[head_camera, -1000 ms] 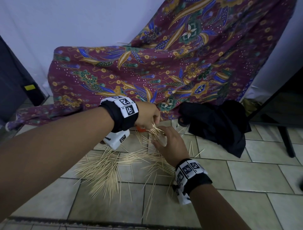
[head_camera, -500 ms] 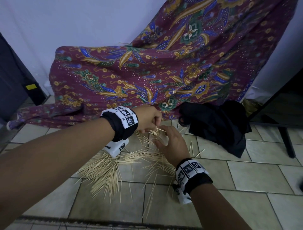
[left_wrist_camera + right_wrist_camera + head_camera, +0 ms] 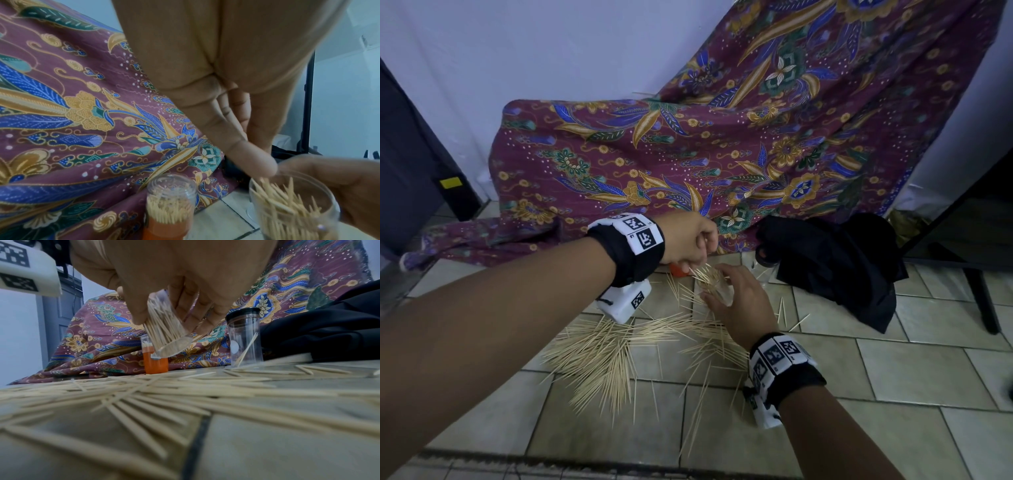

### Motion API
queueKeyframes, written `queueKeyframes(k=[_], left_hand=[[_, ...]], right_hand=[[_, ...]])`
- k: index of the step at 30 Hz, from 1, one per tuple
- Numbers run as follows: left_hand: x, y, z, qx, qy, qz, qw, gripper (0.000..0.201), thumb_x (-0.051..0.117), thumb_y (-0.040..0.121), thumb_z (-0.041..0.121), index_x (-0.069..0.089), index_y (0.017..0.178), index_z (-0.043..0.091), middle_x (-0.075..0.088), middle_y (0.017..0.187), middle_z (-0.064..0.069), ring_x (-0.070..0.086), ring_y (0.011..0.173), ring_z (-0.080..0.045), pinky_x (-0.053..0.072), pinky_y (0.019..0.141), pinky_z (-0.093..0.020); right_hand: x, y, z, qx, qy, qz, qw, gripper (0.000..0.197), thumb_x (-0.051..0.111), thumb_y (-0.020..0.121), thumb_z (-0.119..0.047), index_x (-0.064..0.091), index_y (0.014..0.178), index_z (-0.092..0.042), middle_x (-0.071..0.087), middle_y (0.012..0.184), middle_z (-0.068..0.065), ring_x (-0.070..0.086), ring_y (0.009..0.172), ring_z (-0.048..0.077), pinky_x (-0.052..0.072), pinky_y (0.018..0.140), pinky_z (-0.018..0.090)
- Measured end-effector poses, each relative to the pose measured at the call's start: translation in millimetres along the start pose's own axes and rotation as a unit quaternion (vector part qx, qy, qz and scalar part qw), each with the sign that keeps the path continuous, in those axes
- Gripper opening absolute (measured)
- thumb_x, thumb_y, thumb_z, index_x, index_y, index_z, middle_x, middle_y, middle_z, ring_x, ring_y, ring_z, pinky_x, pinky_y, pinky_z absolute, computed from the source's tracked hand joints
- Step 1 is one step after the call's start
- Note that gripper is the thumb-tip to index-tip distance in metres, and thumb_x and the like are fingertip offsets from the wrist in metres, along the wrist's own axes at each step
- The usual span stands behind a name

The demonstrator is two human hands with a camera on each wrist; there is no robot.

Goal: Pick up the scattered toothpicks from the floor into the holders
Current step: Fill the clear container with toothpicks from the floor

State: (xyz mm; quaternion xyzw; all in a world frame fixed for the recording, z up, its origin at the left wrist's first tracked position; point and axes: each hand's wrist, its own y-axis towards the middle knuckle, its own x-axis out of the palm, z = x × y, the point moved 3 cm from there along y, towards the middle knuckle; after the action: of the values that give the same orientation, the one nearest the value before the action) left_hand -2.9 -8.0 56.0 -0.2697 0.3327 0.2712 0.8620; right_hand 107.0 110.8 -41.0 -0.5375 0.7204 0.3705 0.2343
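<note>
Loads of toothpicks (image 3: 599, 356) scattered over the tiled floor (image 3: 893, 370) up front. Right hand (image 3: 743, 305) is wrapped round a clear holder (image 3: 166, 331), tilted and lifted off the floor, half full. Left hand (image 3: 688, 240) hovers just above its mouth, fingers pinched together; can't tell if it's holding any. Behind them, an orange holder (image 3: 155, 360) and a black-lidded clear holder (image 3: 244, 337) stand by the batik cloth (image 3: 688, 154).

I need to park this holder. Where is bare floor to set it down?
Bare tiles lie right of the right hand, below the black cloth; more at the near edge beside the dark strip. Crowded: the toothpick pile between the forearms, and around the orange holder.
</note>
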Motion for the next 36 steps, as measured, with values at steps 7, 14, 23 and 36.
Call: queueKeyframes(k=[7,14,23,36], left_hand=[[-2.7,3.3,6.9,0.038,0.037,0.018,0.998,0.014,0.067,0.084,0.006,0.063,0.088,0.02,0.072,0.075,0.004,0.062,0.052,-0.005,0.044,0.047,-0.015],[-6.7,-1.4,8.7,0.075,0.028,-0.034,0.996,0.025,0.057,0.085,-0.002,0.067,0.096,0.019,0.073,0.093,0.005,0.066,0.065,0.0,0.055,0.061,-0.028],[-15.4,-6.9,-1.9,0.079,0.104,0.044,0.99,0.012,0.07,0.087,0.029,0.071,0.097,0.024,0.062,0.078,0.025,0.053,0.065,0.022,0.038,0.059,-0.006],[12.1,0.9,3.1,0.099,0.139,0.024,0.985,0.014,0.065,0.09,0.032,0.072,0.099,0.023,0.071,0.091,0.01,0.062,0.082,-0.004,0.046,0.073,-0.022]], right_hand=[[-1.5,-0.2,-0.9,0.013,0.01,0.0,1.0,0.048,0.075,0.083,-0.032,0.058,0.124,-0.016,0.06,0.115,-0.001,0.058,0.101,0.017,0.041,0.083,0.024],[-3.0,-1.2,-1.6,0.021,0.019,0.005,1.0,0.048,0.075,0.083,-0.033,0.057,0.126,-0.018,0.06,0.115,-0.003,0.057,0.1,0.014,0.047,0.084,0.03],[-4.1,-0.7,0.5,0.04,0.035,0.004,0.999,0.048,0.073,0.084,-0.034,0.056,0.126,-0.017,0.06,0.119,-0.003,0.058,0.105,0.012,0.048,0.09,0.033],[-4.0,-0.7,-2.4,0.038,0.029,0.005,0.999,0.049,0.074,0.084,-0.033,0.056,0.127,-0.016,0.061,0.119,0.0,0.058,0.105,0.016,0.046,0.086,0.03]])
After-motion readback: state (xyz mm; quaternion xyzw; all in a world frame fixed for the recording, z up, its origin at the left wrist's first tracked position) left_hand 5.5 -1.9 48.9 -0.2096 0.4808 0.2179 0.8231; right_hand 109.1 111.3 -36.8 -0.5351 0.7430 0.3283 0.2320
